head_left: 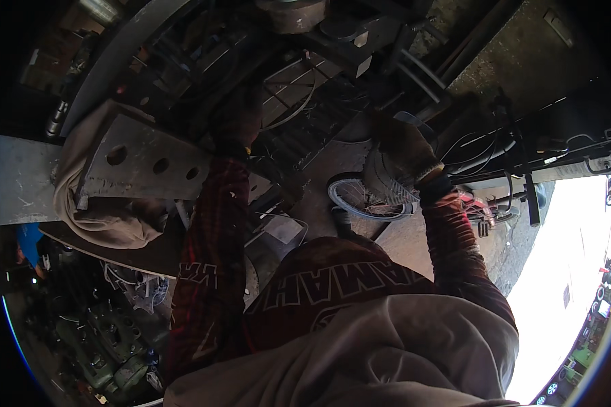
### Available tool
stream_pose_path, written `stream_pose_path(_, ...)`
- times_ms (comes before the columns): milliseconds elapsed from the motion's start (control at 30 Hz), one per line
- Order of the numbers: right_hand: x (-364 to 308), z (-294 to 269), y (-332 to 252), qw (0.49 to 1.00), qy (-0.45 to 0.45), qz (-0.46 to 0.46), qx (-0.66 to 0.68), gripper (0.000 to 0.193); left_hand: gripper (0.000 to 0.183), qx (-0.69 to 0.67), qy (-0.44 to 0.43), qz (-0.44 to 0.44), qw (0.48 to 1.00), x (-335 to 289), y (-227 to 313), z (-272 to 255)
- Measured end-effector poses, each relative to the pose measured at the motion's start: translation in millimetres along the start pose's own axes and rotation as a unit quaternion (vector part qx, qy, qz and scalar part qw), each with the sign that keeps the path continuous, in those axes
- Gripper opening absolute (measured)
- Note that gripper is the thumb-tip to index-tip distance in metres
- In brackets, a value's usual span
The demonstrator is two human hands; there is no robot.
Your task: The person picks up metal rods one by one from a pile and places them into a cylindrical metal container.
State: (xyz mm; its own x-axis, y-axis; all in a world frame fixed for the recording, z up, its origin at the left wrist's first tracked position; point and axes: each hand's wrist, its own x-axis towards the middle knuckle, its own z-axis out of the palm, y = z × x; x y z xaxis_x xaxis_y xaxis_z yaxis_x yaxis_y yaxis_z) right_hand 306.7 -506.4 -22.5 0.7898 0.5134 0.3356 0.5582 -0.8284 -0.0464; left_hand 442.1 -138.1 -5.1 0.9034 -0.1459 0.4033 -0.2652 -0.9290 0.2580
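Observation:
My left hand (239, 122), in a dark glove, reaches forward into the shadow of a machine. Beside it is a thin spoked ring (305, 110); darkness hides the fingers and anything in them. My right hand (406, 148) wears a worn brown work glove and is held out to the right. Its fingertips merge with the dark background, so I cannot tell whether they grip anything. Below that hand, a spoked wheel with a pale tyre (356, 211) shows near the floor. A metal plate with round holes (136, 159) lies to the left of my left forearm.
Brownish cloth (105, 227) is bunched under the holed plate. A rounded metal part (292, 17) juts out at the top. Red bicycle parts (478, 207) stand right of my right forearm, near a bright opening (557, 271). Dark greenish machinery (102, 346) fills the lower left.

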Motion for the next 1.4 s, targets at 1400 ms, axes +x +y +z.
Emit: stream_pose_path(1400,87,137,-133,0.429,0.19,0.407,0.784,0.044,0.054,-0.039,-0.056,-0.034,0.997,0,33,-15)
